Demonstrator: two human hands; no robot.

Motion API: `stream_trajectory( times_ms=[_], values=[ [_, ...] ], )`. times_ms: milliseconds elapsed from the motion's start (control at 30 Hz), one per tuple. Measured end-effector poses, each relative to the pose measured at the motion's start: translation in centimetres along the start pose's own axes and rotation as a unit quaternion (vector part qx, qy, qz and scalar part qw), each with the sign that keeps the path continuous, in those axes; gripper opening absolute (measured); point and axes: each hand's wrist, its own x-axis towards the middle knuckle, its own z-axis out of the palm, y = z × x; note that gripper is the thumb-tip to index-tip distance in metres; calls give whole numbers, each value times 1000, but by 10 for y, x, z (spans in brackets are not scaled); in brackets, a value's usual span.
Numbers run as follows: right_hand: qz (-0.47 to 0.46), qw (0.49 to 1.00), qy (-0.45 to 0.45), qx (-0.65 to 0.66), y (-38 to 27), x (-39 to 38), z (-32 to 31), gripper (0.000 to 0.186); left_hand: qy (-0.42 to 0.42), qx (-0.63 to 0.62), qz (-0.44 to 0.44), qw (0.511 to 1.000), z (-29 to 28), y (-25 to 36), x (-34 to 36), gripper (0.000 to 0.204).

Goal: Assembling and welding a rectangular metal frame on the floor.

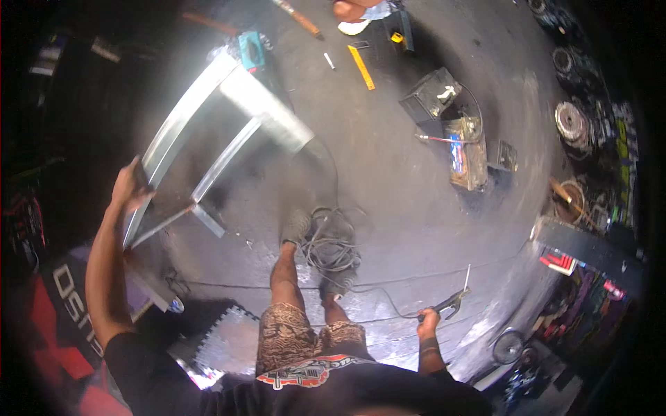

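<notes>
My left hand (130, 186) is closed round the edge of a shiny metal frame (184, 104), which is made of bare metal profiles and reaches away from me to the upper left. Off to the lower right, my right hand (429, 321) grips the handle of a dark welding electrode holder (451, 305). A thin pale welding rod (467, 276) sticks up from its jaws. From the holder a cable runs left to a loose coil (329, 243) at my feet.
A teal power tool (251, 50) lies by the frame's far end. A yellow square (361, 67) is on the floor, and a person's leg (350, 10) shows at the top. Two batteries (466, 156) stand to the right, with machine parts (572, 121) along the right side.
</notes>
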Motion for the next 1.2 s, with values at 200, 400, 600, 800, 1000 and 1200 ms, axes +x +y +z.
stream_trajectory(
  times_ms=[200,400,600,800,1000,1200],
  values=[
    [29,999,35,-2,16,-2,-6,16,-5,-156,-151,976,24,-47,-11,88],
    [-1,999,19,-33,3,-10,8,15,29,-324,-146,934,47,-67,17,41],
    [21,1000,19,-12,-7,-24,27,23,76,134,1,988,46,-41,54,59],
    [15,999,-36,-12,-2,-30,36,24,12,163,-68,984,53,-29,57,48],
    [-5,1000,-22,19,14,-20,32,19,172,179,-59,967,74,-17,39,90],
    [5,998,-29,54,48,-19,-11,18,254,113,-4,960,111,3,-31,90]
  ],
)
